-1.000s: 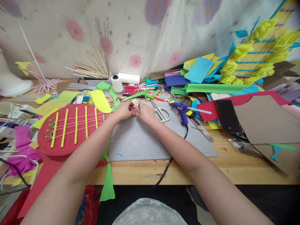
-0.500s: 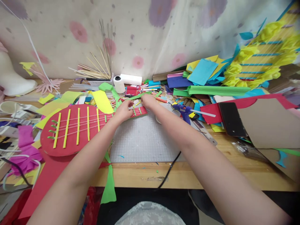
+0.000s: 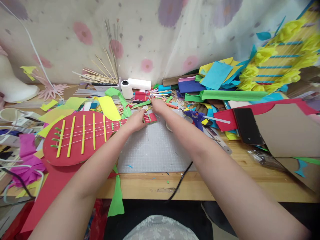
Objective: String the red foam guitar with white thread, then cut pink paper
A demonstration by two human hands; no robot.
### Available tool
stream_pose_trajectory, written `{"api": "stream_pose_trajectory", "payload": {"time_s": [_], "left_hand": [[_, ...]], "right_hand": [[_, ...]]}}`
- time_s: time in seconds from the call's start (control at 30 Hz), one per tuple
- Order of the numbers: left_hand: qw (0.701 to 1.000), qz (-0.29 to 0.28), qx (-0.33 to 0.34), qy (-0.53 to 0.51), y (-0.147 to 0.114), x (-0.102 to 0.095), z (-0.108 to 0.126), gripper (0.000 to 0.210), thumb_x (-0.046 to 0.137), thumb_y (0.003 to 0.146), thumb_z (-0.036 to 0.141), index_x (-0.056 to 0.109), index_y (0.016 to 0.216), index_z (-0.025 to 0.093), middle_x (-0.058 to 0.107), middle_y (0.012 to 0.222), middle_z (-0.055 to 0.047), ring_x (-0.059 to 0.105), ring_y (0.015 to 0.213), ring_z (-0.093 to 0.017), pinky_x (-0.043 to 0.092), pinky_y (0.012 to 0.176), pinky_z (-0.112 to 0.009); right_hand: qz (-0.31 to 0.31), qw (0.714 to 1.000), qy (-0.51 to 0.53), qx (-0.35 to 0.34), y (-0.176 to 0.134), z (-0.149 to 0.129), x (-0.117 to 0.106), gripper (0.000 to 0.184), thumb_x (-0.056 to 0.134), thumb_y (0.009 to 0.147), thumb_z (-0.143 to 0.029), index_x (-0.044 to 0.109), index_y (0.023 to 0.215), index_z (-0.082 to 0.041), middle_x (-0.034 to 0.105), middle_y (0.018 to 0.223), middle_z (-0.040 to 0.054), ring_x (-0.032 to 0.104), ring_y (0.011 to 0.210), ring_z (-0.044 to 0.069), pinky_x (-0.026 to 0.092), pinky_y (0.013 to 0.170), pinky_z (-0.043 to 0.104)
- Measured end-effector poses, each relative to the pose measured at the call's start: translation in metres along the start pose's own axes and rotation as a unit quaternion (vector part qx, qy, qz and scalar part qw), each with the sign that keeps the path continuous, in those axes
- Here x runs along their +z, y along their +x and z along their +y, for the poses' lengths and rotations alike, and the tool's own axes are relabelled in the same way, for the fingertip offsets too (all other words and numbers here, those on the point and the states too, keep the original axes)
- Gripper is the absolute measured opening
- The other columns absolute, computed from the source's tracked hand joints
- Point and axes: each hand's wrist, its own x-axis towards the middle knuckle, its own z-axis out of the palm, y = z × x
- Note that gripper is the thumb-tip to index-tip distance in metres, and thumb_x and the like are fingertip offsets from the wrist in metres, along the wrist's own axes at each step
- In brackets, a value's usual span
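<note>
A red craft guitar point(image 3: 78, 136) lies on the left, with yellow bars, white strings and green pegs. Its narrow neck points right and ends in a small red head point(image 3: 151, 117). My left hand point(image 3: 136, 120) is wrapped around the neck near that head. Just beyond the head, my right hand point(image 3: 159, 107) reaches into the clutter with fingers curled together; their tips are mostly hidden. A green paper strip point(image 3: 142, 105) lies close to its fingertips, and whether it is held cannot be made out.
A grey cutting mat point(image 3: 152, 150) lies beneath my arms. To the right are a blue glue gun point(image 3: 196, 116), a metal ruler point(image 3: 222, 143) and a black phone point(image 3: 248, 126). Behind stand a thread spool point(image 3: 127, 90) and wooden sticks point(image 3: 102, 80). A black cable point(image 3: 181, 181) crosses the table edge.
My left hand has slid slightly right along the guitar neck toward its head. My right hand has shifted slightly, and the green strip near it now lies lower.
</note>
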Motion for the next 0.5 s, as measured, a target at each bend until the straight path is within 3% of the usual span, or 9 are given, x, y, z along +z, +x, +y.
{"api": "stream_pose_trajectory", "payload": {"time_s": [0.1,0.23,0.4,0.5], "left_hand": [[1.000,0.012,0.002,-0.009,0.001,-0.001,0.000,0.054,0.064,0.071,0.025,0.048,0.122,0.017,0.061,0.119,-0.014,0.058,0.108,-0.029,0.045,0.087,-0.036],[0.999,0.027,-0.028,-0.028,0.002,-0.001,0.000,0.061,0.069,0.068,0.029,0.047,0.125,0.018,0.060,0.123,-0.013,0.059,0.108,-0.029,0.046,0.085,-0.035],[0.995,0.041,-0.076,-0.048,0.005,-0.004,0.003,0.064,0.070,0.067,0.030,0.049,0.126,0.018,0.061,0.122,-0.012,0.059,0.107,-0.028,0.046,0.086,-0.035],[0.994,0.048,-0.084,-0.058,0.005,-0.008,0.006,0.058,0.069,0.068,0.027,0.051,0.123,0.017,0.061,0.122,-0.013,0.058,0.109,-0.029,0.045,0.088,-0.036]], "right_hand": [[-0.028,0.999,-0.037,-0.015,-0.011,0.002,-0.014,0.024,0.053,0.075,-0.008,0.067,0.094,-0.014,0.068,0.100,0.0114,0.059,0.092,0.023,0.041,0.081,0.032],[0.030,0.996,0.074,0.026,-0.045,0.012,-0.030,0.017,0.053,0.081,-0.017,0.067,0.088,-0.015,0.066,0.088,0.0060,0.058,0.081,0.018,0.041,0.076,0.029],[0.083,0.988,0.080,0.106,-0.097,0.023,-0.024,0.022,0.055,0.084,-0.034,0.065,0.074,-0.017,0.061,0.089,0.0072,0.055,0.078,0.018,0.041,0.072,0.030],[0.080,0.986,0.086,0.115,-0.111,0.023,-0.016,0.021,0.051,0.086,-0.032,0.063,0.077,-0.018,0.062,0.089,0.0061,0.055,0.075,0.017,0.040,0.069,0.030]]}}
